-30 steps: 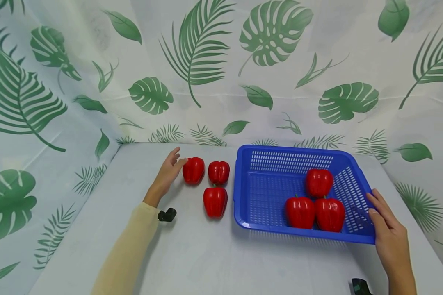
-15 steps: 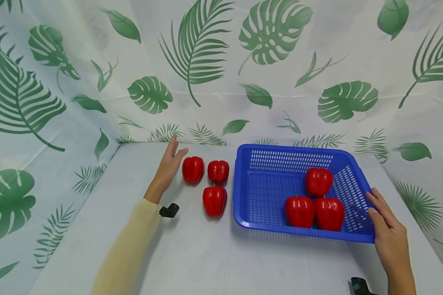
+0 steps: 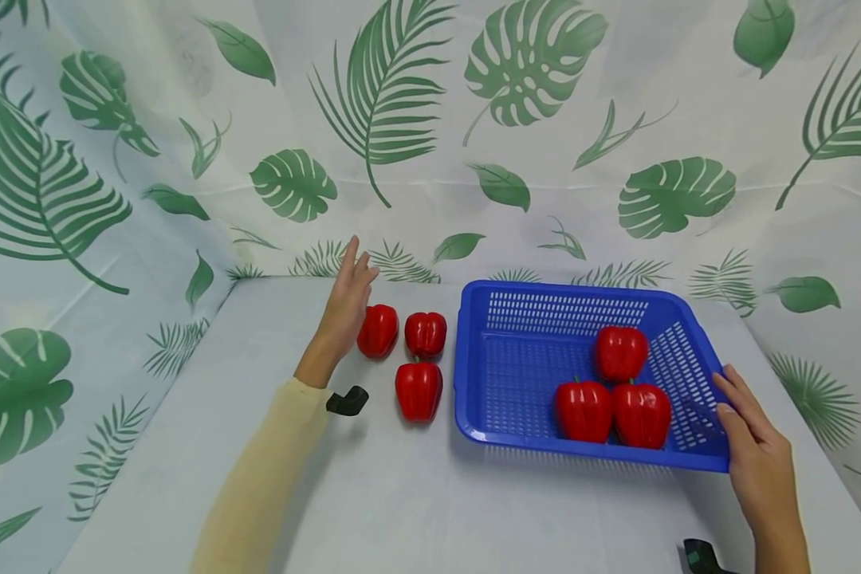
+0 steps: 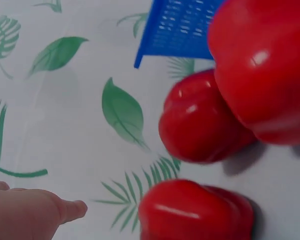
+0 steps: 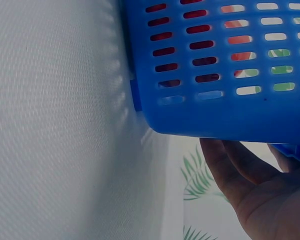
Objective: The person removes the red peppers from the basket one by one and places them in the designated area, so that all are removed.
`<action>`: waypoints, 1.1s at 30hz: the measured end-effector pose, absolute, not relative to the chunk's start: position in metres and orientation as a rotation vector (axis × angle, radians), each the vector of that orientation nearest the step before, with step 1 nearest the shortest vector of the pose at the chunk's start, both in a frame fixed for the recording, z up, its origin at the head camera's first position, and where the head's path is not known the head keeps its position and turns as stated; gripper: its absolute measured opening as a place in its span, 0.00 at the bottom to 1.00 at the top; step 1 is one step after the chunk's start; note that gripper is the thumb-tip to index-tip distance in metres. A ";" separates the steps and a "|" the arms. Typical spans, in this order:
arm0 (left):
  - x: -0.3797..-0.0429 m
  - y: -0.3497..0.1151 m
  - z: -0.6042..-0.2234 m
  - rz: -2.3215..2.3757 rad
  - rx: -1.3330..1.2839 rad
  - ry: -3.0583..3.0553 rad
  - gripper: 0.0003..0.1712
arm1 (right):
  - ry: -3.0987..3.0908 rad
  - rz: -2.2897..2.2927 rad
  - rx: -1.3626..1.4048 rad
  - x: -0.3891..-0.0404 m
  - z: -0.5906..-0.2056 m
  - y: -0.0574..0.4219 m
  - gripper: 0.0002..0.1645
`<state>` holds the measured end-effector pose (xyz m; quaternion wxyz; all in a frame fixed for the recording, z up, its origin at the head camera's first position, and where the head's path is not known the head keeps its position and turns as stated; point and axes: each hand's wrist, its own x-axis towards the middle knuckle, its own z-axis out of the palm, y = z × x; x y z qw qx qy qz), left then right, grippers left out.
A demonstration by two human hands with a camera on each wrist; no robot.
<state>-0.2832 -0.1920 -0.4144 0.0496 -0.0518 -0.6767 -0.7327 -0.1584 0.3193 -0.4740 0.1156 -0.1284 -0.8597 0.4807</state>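
Observation:
My left hand (image 3: pixel 343 307) is raised with straight fingers beside the leftmost red bell pepper (image 3: pixel 379 331), overlapping its edge in the head view. In the left wrist view this hand (image 4: pixel 27 212) is apart from the peppers and holds nothing. Two more bell peppers stand on the table, one behind (image 3: pixel 426 334) and one in front (image 3: pixel 418 391). On the right, my right hand (image 3: pixel 759 446) grips the right end of a blue plastic basket (image 3: pixel 473 383), thumb over the rim and fingers below it in the right wrist view. Three red bell peppers (image 3: pixel 621 353) sit in the basket's right half.
A white table (image 3: pixel 430 510) bears everything. Behind it and to the left hangs a white curtain (image 3: pixel 416 207) printed with green leaves. A black wrist device (image 3: pixel 347 401) juts from the left cuff, and another (image 3: pixel 701 556) shows below the right hand.
My left hand has moved from the leftmost pepper, where its fingers were at the top, up and away, then slightly right, fingers straightening. The right hand, basket and peppers stay in place.

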 end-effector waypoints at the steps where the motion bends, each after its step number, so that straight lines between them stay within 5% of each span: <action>1: -0.283 -0.189 -0.412 -2.264 -0.173 -2.029 0.46 | -2.518 1.408 -0.375 -0.158 -0.474 0.319 0.31; 27: -0.292 -0.107 -0.390 -2.513 -0.406 -1.715 0.44 | -2.531 1.416 -0.429 -0.161 -0.472 0.319 0.32; 33: -0.292 -0.085 -0.388 -2.531 -0.494 -1.689 0.27 | -2.530 1.413 -0.419 -0.161 -0.472 0.319 0.32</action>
